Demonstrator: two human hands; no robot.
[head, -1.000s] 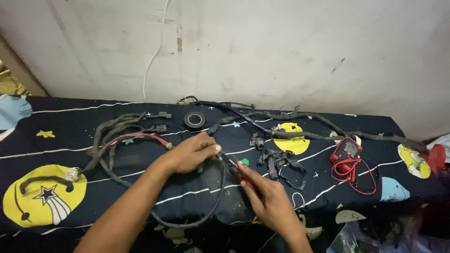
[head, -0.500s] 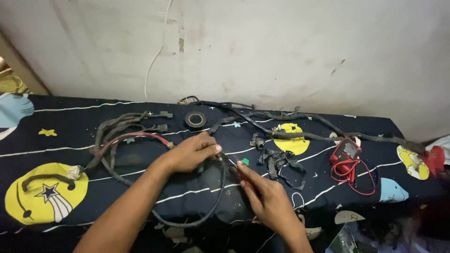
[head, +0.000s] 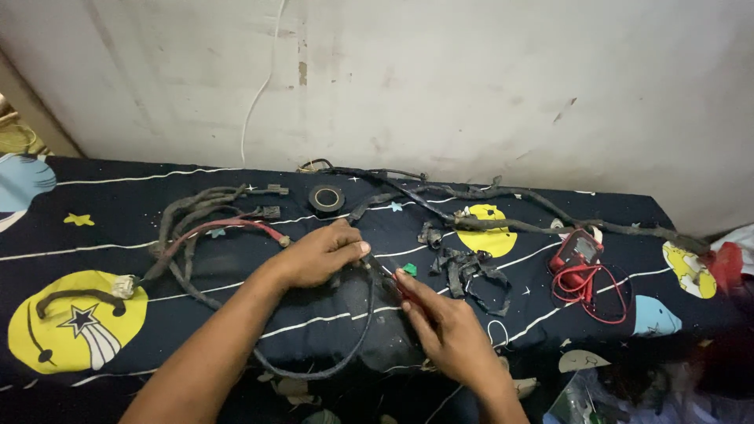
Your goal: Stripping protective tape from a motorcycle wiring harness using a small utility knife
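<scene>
Black, grimy wire harness (head: 345,357) is sprawling over the dark space-print bedsheet (head: 94,235), looping right under both hands. Left hand (head: 318,255) is pinching a wire end with fingers closed, right hand (head: 448,330) is gripping a thin red-tipped tool (head: 400,289) beside it. Roll of black tape (head: 326,198) and red multimeter (head: 577,250) are sitting farther off.
</scene>
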